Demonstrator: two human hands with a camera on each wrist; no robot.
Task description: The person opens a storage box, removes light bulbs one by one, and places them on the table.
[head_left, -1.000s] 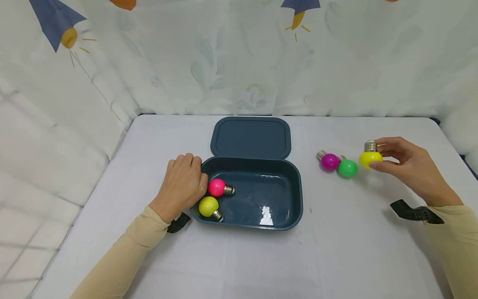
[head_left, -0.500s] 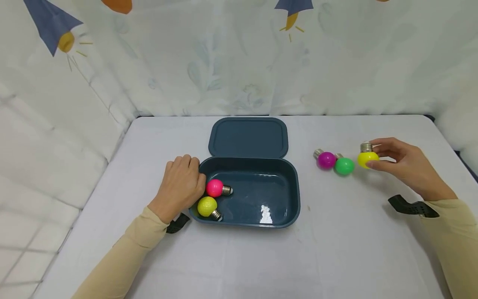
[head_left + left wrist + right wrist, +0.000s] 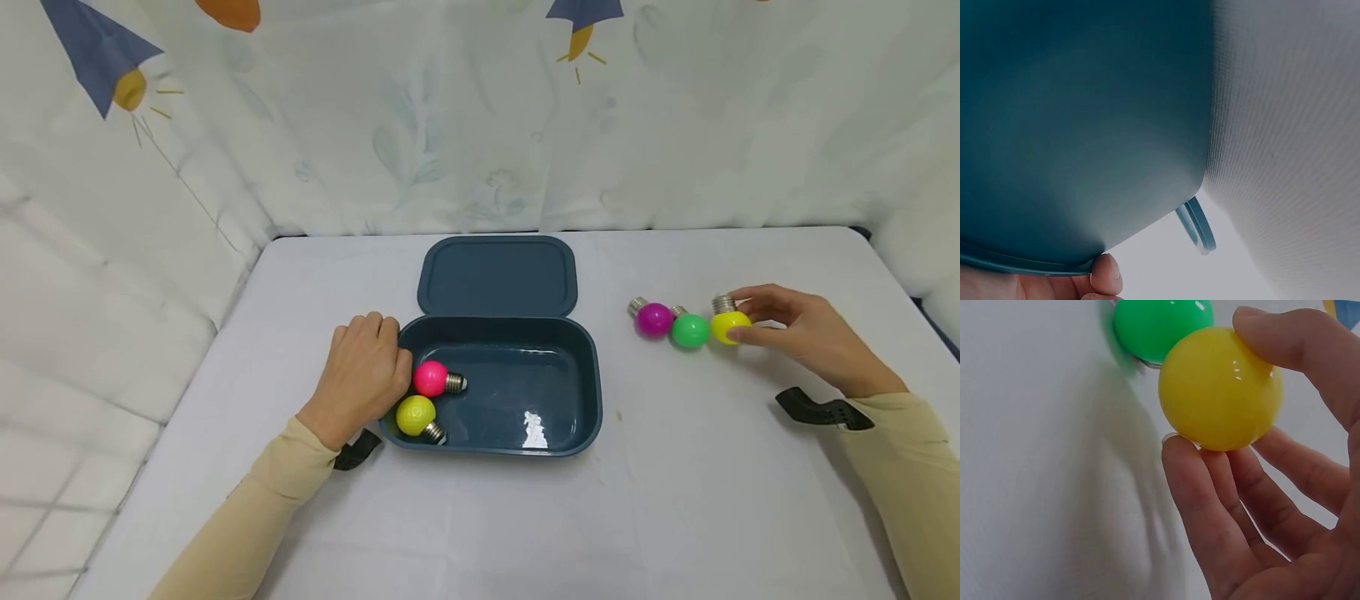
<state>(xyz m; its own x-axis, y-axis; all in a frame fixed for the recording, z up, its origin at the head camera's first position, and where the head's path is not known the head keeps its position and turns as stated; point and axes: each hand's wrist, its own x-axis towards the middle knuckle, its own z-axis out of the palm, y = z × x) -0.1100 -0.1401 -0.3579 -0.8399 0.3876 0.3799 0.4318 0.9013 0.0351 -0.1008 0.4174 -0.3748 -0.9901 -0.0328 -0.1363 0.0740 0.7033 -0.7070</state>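
Note:
My left hand (image 3: 362,375) grips the left rim of a dark blue box (image 3: 540,333); its fingers (image 3: 1105,275) show at the rim in the left wrist view. Inside the box, at its left end, lie a pink light bulb (image 3: 431,378) and a yellow-green bulb (image 3: 416,415). On the right, my right hand (image 3: 802,333) pinches a yellow light bulb (image 3: 726,327) between thumb and fingertips, its metal screw base pointing up. Just left of it a green bulb (image 3: 690,331) lies on the table, with a purple bulb (image 3: 654,320) beside that one.
Behind the box lies its dark blue lid (image 3: 497,275), flat on the white-covered table (image 3: 525,533). A pale patterned curtain (image 3: 465,125) hangs along the table's back edge, and more white cloth (image 3: 82,333) stands at the left.
My right hand has lowered the yellow bulb and brought it left, close up to the green bulb. The left hand keeps its hold on the box rim. The head view has shifted slightly.

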